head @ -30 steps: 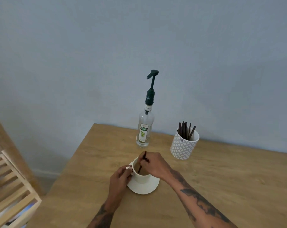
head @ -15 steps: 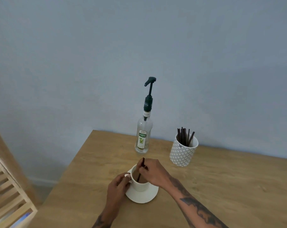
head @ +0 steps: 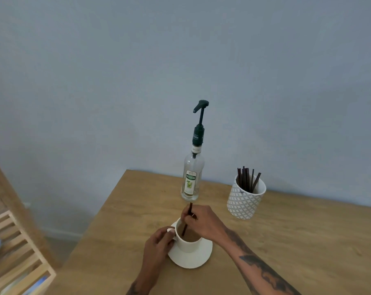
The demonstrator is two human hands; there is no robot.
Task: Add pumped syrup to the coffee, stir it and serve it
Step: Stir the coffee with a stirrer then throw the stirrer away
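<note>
A white cup (head: 189,244) of brown coffee stands on a white saucer (head: 198,259) near the front of the wooden table (head: 286,241). My left hand (head: 157,248) grips the cup's handle at its left side. My right hand (head: 203,223) pinches a dark stir stick (head: 186,220) whose lower end dips into the coffee. Behind the cup stands a clear syrup bottle (head: 191,179) with a dark green pump on top, untouched.
A patterned white pot (head: 245,201) with several dark stir sticks stands at the back right of the cup. A wooden slatted rack (head: 16,252) sits left of the table, below its level. A plain grey wall is close behind.
The view has tilted up a little, so everything sits lower in frame. The stick has shifted slightly inside the cup; both hands keep their grips.
</note>
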